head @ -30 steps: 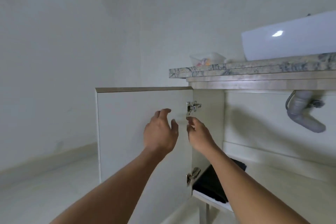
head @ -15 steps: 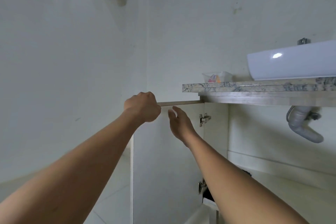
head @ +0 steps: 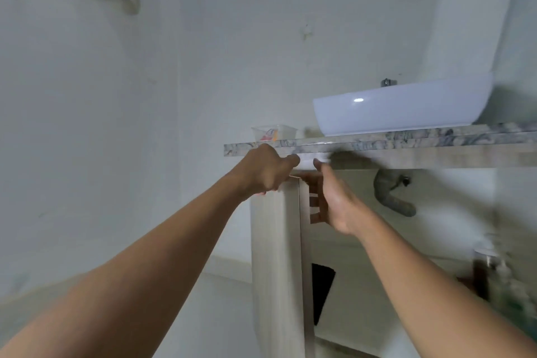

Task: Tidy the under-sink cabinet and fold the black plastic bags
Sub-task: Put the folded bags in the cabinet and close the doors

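Note:
The white cabinet door (head: 276, 256) stands nearly edge-on to me under the marble countertop (head: 406, 139). My left hand (head: 266, 171) is curled over the door's top corner. My right hand (head: 334, 200) is spread with fingers apart, flat against the inner side of the door near its top. Inside the cabinet a piece of black plastic bag (head: 321, 288) shows on the shelf, mostly hidden by the door.
A white basin (head: 401, 110) sits on the countertop, with a clear plastic tub (head: 274, 134) left of it. A grey drain pipe (head: 392, 197) hangs under the counter. Blurred bottles (head: 494, 276) stand at the right. White walls surround.
The door has swung towards the cabinet, from face-on to nearly edge-on. My left hand took hold of its top edge and moved right with it; my view rose.

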Action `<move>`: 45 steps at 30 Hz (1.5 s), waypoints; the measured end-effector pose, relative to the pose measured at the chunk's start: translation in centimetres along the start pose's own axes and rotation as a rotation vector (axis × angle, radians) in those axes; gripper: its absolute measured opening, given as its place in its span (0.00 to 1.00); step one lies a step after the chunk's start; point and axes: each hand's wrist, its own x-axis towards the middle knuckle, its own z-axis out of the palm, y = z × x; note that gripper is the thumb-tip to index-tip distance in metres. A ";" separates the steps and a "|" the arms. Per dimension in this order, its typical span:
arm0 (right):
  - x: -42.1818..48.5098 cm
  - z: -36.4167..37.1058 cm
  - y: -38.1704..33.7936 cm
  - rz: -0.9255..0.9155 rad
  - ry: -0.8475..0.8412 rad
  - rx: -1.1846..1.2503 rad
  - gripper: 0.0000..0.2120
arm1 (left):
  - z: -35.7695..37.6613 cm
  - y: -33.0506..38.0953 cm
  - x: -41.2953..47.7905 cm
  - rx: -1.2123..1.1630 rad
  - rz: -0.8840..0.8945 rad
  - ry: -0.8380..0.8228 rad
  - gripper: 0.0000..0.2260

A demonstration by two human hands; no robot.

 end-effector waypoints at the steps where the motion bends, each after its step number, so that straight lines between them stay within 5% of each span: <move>1: -0.2 -2.1 0.1 -0.009 0.007 -0.003 0.30 | 1.6 0.6 0.3 -0.021 0.026 -0.011 0.24; 4: -1.0 -7.1 0.2 -0.049 0.077 -0.054 0.31 | 6.7 1.6 1.3 -0.060 0.127 -0.040 0.17; 7: -1.9 -9.8 1.4 -0.392 0.395 -0.395 0.13 | 11.4 0.8 2.9 -0.081 0.255 -0.019 0.09; 9: -1.6 -11.2 2.4 -0.650 0.570 -0.631 0.12 | 13.6 -0.6 4.4 -0.008 0.305 -0.006 0.16; 12: 0.0 -13.0 3.5 -0.770 0.674 -0.864 0.10 | 15.9 -2.0 6.6 0.233 0.382 -0.043 0.29; 16: 2.4 -15.4 3.7 -0.592 0.797 -1.220 0.16 | 17.8 -2.1 9.0 0.423 0.394 -0.086 0.28; 20: 4.3 -17.3 4.6 -0.255 0.715 -1.549 0.32 | 19.3 -1.9 10.8 0.487 0.346 -0.185 0.34; 26: 5.1 -17.2 4.5 -0.017 0.617 -1.570 0.47 | 20.4 -1.4 12.7 0.458 0.251 -0.234 0.42; 30: 4.1 -16.6 3.8 0.035 0.565 -1.553 0.46 | 19.7 -0.7 12.0 0.475 0.224 -0.264 0.37; 34: 0.6 -17.3 1.7 0.024 0.607 -1.627 0.41 | 20.1 1.5 10.7 0.332 0.283 -0.199 0.17; 38: -5.5 -20.5 -0.8 0.084 0.755 -1.796 0.33 | 23.2 5.7 9.1 0.158 0.403 -0.176 0.28; 45: -18.9 -25.5 -7.1 0.382 1.014 -2.096 0.23 | 28.8 17.6 2.7 -0.133 0.668 -0.422 0.24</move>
